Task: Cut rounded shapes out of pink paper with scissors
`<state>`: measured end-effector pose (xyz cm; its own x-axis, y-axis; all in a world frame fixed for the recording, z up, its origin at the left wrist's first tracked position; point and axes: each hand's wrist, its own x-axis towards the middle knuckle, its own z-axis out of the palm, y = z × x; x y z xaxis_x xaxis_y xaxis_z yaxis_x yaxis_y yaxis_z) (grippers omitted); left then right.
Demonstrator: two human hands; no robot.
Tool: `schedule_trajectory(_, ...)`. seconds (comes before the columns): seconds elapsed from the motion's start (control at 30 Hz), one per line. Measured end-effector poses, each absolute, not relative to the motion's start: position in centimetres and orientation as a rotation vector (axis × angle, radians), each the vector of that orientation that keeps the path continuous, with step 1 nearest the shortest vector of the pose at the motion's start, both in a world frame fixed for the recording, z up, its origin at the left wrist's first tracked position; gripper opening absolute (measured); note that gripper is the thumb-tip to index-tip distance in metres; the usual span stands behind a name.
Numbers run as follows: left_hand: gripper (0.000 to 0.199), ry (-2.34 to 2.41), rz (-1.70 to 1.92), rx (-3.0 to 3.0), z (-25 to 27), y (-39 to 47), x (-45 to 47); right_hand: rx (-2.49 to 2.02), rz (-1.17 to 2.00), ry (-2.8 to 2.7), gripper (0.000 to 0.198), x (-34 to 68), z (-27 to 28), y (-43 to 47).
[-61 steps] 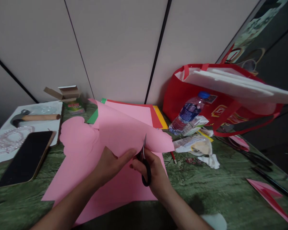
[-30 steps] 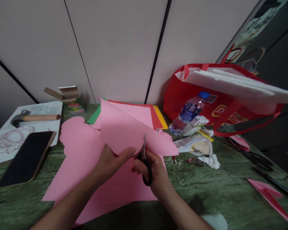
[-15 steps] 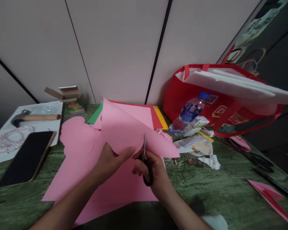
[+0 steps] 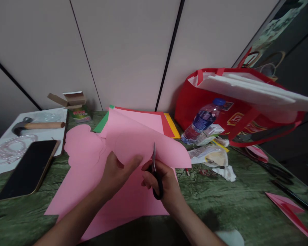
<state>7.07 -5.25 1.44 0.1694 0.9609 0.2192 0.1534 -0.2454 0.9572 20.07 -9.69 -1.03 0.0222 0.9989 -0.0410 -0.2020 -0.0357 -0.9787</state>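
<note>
A curled sheet of pink paper is held up above other pink sheets on the table. My left hand pinches its lower edge, the thumb on top and the other fingers mostly hidden beneath. In my right hand are black-handled scissors, fingers through the loops. Their blades point away from me and sit at the paper's near edge, just right of my left thumb. To the left lie pink pieces with scalloped edges.
On the left are a phone, a hammer, bead strings and an open small box. Behind the paper lie red and yellow sheets. A water bottle, a red bag and scraps stand or lie right.
The raised far corner of the curled paper has dropped slightly and the sheet has shifted a little. Both hands and the scissors stay nearly in place.
</note>
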Motion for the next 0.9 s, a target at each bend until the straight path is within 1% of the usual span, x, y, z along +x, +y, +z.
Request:
schedule_trajectory(0.1, 0.01, 1.113, 1.192, 1.573, 1.5, -5.3, 7.0, -1.105, 1.312, -1.015, 0.021, 20.0, -1.1, -9.7)
schedule_trajectory(0.33, 0.015, 1.162, 1.078, 1.681, 1.2, -5.2, 6.5, -1.054, 1.306, -1.083, 0.026, 20.2, -0.9, -9.7)
schedule_trajectory(0.5, 0.032, 1.219, 1.06, 1.677, 0.6, -4.9, 6.1, -1.037, 1.291, -1.143, 0.026, 20.4, -1.0, -9.5)
schedule_trajectory(0.6, 0.038, 1.238, 1.034, 1.652, 0.4, -4.7, 6.0, -1.009, 1.293, -1.156, 0.025, 20.6, -1.3, -9.4)
schedule_trajectory(0.9, 0.038, 1.166, 1.014, 1.621, 0.3, -4.8, 6.0, -0.988, 1.346, -1.126, 0.025, 20.6, -1.0, -9.4)
